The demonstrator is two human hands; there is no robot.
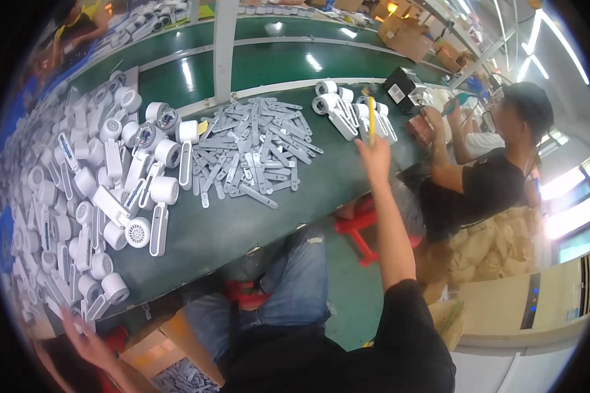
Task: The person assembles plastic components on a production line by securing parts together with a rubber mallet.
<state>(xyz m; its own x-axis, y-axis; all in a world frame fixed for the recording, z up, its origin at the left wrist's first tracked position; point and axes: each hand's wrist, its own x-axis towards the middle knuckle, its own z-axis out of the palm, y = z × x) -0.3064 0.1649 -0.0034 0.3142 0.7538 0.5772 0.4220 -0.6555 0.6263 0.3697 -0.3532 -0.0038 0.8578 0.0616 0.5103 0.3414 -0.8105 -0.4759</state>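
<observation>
A workshop with bright strip lights holds a long dark-green table (196,245), with a green conveyor belt (262,65) running beyond it. A seated co-worker (488,183) in black sits along the right side. The table's left end lies under a great heap of white handheld fans (59,226), tumbled over one another. Beside it, around the middle, spreads a lower pile of flat grey strips (255,144); more lie in a cardboard box (147,344) below the table edge. A small cluster of white fans (341,124) lies well apart, toward the co-worker.

The right hand (375,157) reaches out to that cluster, fingers closed around a slim yellow tool (372,118) that points away from the person. The left hand (85,340) is low by the heap's near edge, fingers apart, nothing visible in them; whether it touches a fan I can't tell.

The step in hand looks like handling the tool beside the cluster; the next move probably calls for a free left hand to steady one fan.
</observation>
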